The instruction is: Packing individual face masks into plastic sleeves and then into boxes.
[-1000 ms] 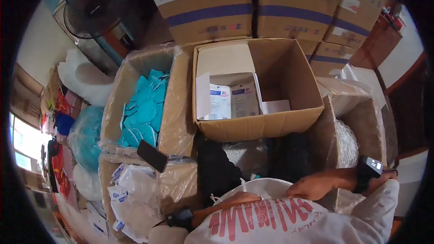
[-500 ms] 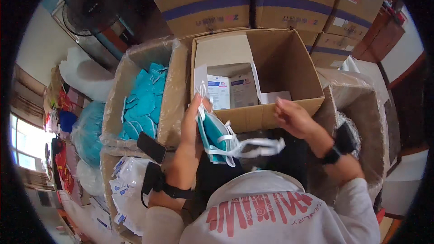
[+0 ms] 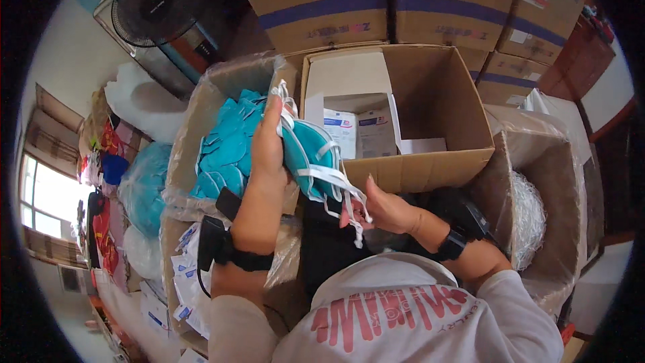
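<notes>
A small stack of teal cup-shaped face masks [image 3: 314, 158] with white edges and straps is held upright in my left hand [image 3: 269, 141]. The hand's fingers are closed round the stack's left side, partly hidden behind it. White straps [image 3: 349, 202] dangle from the lower right of the stack. My right hand [image 3: 386, 210] is at these straps, thumb raised apart from the fingers, and the strap ends cross in front of its fingertips. Beyond the masks stands a white inner carton [image 3: 349, 72] with its flap up, holding white printed packets [image 3: 373, 133].
An open cardboard box [image 3: 430, 161] surrounds the inner carton. At left, a plastic-lined box holds loose teal masks [image 3: 232, 138]; nearer, white packets [image 3: 188, 275] fill another. A box at right holds a bundle of white straps [image 3: 527, 222]. Stacked cartons [image 3: 322, 0] stand behind. A dark phone [image 3: 228, 203] lies near my left forearm.
My left hand has raised and turned the mask stack slightly. My right hand has come left and down from the box edge to the hanging straps. The whole view has shifted slightly.
</notes>
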A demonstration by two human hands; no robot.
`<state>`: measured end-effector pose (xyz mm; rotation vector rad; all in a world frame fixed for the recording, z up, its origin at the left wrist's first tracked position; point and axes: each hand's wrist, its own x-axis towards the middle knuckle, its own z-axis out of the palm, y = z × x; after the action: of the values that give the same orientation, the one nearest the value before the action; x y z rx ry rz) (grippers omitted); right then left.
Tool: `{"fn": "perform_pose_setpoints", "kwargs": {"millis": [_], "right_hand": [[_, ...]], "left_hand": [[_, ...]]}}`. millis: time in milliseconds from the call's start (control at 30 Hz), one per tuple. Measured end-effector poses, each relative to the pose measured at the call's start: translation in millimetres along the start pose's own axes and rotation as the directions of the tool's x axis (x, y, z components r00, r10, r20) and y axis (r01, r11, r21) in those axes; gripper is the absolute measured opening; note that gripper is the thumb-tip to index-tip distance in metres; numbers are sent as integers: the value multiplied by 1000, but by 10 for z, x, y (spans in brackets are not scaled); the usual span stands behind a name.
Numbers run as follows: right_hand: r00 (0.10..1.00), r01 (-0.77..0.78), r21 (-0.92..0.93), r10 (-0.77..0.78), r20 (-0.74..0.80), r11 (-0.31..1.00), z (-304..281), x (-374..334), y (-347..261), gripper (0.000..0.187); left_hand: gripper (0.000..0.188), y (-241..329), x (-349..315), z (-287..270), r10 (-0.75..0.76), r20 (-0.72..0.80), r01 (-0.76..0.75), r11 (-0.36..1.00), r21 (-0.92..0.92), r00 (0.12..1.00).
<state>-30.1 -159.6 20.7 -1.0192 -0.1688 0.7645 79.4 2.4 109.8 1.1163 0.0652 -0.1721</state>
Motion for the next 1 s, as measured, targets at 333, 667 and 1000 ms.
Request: {"fn": "perform_pose_setpoints", "kwargs": {"millis": [333,667,1000], "right_hand": [[1000,5,273,0,-18,962,-48,-213,127,33],[999,-40,187,35,27,982,-65,-93,200,49],[888,301,-394,-406,-217,868,-96,161,137,72]], "left_hand": [[22,256,114,-153,273,-114,-253,953,165,955],[27,462,-33,-146,460,11,-436,835,335,888],[28,590,-214,-14,500,96,-498,789,359,861]]}}
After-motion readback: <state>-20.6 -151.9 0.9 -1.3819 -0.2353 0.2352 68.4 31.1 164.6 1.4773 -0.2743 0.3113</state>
